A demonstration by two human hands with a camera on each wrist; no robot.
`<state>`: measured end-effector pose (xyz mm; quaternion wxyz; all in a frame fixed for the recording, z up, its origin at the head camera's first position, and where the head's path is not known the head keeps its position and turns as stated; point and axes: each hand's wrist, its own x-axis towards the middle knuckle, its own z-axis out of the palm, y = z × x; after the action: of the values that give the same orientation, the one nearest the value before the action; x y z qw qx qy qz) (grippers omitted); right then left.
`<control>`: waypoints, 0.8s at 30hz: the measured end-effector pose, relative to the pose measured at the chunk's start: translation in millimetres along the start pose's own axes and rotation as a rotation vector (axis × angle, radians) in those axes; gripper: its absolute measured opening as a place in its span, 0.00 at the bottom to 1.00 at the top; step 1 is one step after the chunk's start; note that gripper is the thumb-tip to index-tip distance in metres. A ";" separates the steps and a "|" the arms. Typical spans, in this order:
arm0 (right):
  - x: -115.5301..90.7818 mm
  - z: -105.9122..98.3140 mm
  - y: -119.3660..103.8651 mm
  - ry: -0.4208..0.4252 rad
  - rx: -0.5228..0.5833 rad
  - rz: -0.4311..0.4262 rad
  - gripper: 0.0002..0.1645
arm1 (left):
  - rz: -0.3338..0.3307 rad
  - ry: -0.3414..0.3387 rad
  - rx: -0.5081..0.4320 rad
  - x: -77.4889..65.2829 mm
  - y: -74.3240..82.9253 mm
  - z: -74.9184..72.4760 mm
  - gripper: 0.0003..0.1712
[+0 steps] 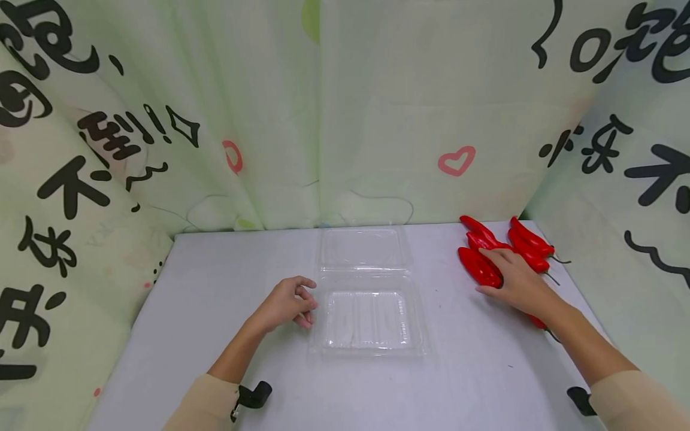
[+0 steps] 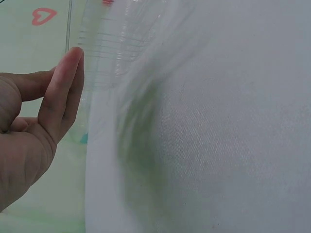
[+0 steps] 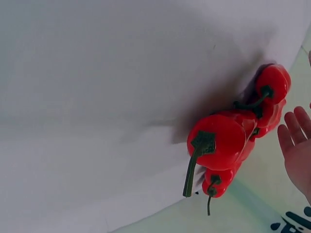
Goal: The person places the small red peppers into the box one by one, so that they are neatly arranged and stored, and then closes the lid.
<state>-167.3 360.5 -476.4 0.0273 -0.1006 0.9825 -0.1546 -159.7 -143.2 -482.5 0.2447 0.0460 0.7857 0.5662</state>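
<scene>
Several long red peppers (image 1: 530, 238) with green stems lie bunched at the right of the white table. My right hand (image 1: 514, 281) reaches over them, thumb and fingers spread about the nearest pepper (image 1: 477, 267); in the right wrist view its fingers look straight. Another pepper (image 1: 538, 322) is partly hidden under that forearm. In the table's middle a clear plastic clamshell box (image 1: 372, 278) lies unfolded, its lid (image 1: 363, 248) flat toward the back. Beside the box's left edge hovers my left hand (image 1: 291, 302), loosely bent and holding nothing.
Pale green curtains with black writing and a pink heart (image 1: 456, 160) hang behind the table and at both sides. The white table (image 1: 215, 269) ends against them. Black straps (image 1: 254, 395) sit at both wrists.
</scene>
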 end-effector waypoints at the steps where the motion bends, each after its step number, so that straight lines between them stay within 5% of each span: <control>1: 0.8 0.8 0.0 -0.005 0.000 0.004 0.63 | -0.006 -0.005 -0.010 0.7 -0.6 -0.4 0.26; 12: 2.9 13.0 0.1 0.021 0.006 0.050 0.61 | -0.045 -0.102 -0.097 8.2 -5.4 -5.7 0.21; 24: 6.8 24.2 -0.4 0.086 -0.017 0.062 0.58 | -0.069 -0.123 -0.106 11.1 -3.9 -8.3 0.20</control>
<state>-171.9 351.5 -499.4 -0.0112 -0.0637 0.9867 -0.1493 -172.2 -147.8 -487.8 0.3142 0.0407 0.7393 0.5942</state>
